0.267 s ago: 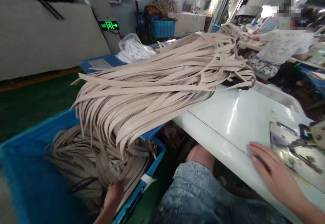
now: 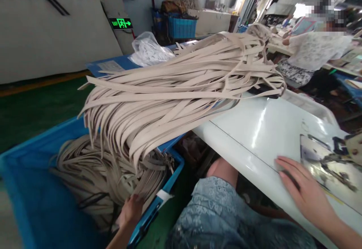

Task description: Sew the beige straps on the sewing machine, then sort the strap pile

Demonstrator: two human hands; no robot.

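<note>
Inside the blue bin (image 2: 34, 188), at its right side, my left hand (image 2: 130, 211) is closed at the edge of a heap of long beige strips (image 2: 90, 181); its fingertips are partly hidden. My right hand (image 2: 307, 190) lies flat on the white table (image 2: 254, 128) with fingers stretched out, holding nothing. Just beyond it is the metal plate of a sewing machine (image 2: 325, 162). A large bundle of similar beige strips (image 2: 169, 90) spreads over the table's left side, and its loose ends droop over the bin.
A clear plastic bag (image 2: 149, 51) sits behind the bundle on a blue surface (image 2: 98, 66). Farther back stands a blue crate (image 2: 182, 28). At the far right a person (image 2: 319, 49) sits at another work table. My knee (image 2: 223, 171) is between the bin and the table.
My left hand has moved slightly up and to the right along the strips in the bin. My right hand stays in place on the table.
</note>
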